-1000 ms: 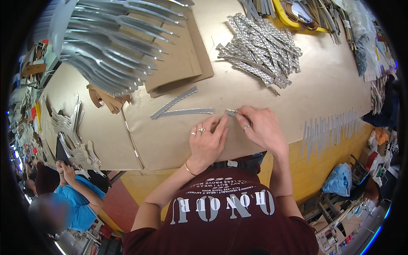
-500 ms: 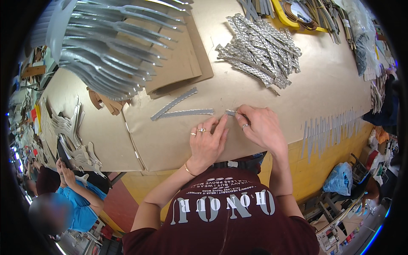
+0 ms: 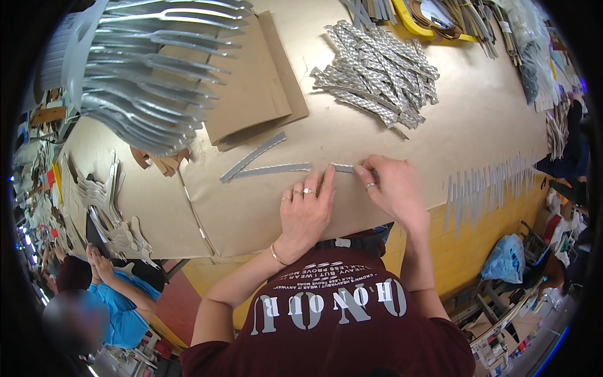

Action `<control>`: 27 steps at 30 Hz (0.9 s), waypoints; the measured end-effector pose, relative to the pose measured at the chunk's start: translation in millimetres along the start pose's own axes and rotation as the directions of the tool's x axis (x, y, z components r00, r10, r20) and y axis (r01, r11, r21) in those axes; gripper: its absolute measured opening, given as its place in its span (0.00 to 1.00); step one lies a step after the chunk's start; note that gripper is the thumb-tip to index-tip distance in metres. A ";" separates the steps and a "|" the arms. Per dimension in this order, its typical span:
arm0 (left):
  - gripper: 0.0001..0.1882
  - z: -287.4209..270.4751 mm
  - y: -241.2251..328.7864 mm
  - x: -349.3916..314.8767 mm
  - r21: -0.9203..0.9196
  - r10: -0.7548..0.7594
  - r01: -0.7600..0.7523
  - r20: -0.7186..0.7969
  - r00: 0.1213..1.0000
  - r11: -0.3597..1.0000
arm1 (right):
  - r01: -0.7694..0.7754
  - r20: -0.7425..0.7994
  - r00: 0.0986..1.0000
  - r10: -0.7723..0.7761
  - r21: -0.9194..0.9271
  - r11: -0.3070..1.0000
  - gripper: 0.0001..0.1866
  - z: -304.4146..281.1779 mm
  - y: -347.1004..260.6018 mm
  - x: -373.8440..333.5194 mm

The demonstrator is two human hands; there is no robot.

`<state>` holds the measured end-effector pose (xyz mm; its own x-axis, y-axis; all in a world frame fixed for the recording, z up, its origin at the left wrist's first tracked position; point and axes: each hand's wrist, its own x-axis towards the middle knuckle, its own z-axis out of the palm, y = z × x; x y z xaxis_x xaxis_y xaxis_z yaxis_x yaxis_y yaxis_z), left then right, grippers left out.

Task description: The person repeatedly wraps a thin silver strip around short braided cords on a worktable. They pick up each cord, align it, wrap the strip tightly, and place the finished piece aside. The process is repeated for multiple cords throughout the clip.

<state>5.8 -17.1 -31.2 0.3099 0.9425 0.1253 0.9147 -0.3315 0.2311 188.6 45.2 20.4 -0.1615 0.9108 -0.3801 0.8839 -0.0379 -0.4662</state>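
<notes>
A short grey strip with a silver braided edge (image 3: 343, 168) lies on the tan-covered table in front of me. My left hand (image 3: 306, 206) rests with fingers stretched out, its index fingertip at the strip's left end. The thumb and fingers of my right hand (image 3: 394, 187) are closed on the strip farther right and hide its other end. Just left of my left fingertips lie two similar strips, one nearly level (image 3: 276, 168) and one slanting (image 3: 254, 157), meeting in a sharp V.
A pile of silver braided strips (image 3: 383, 75) lies at the far side. Grey strips (image 3: 490, 185) hang along the right edge. Folded brown card (image 3: 251, 88) and a bundle of metallic fork-shaped pieces (image 3: 151, 69) are far left. A person in blue (image 3: 125, 308) sits at left.
My right hand has slid slightly right along the strip, so more of it shows between my hands. My left hand stays at its left end. The view has shifted slightly.
</notes>
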 end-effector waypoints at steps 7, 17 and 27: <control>0.29 0.5 2.9 -0.7 0.135 0.041 -0.044 0.032 0.999 0.990 | 0.014 -0.033 0.999 -0.013 0.017 1.000 0.11 -0.9 11.0 -5.3; 0.30 -2.5 3.1 -1.1 0.142 0.045 -0.056 0.083 0.996 0.988 | 0.017 -0.027 0.999 -0.017 -0.022 1.000 0.11 3.5 12.6 -3.7; 0.37 0.2 20.8 3.3 -0.173 0.085 -0.058 0.152 0.985 0.983 | 0.041 -0.123 0.991 -0.051 -0.084 0.996 0.11 9.7 11.7 -5.7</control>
<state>25.9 -20.8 -26.2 0.4222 0.9065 -0.0039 0.8365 -0.3879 0.3871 195.6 35.5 9.3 -0.1516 0.9551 -0.2547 0.9101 0.0343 -0.4129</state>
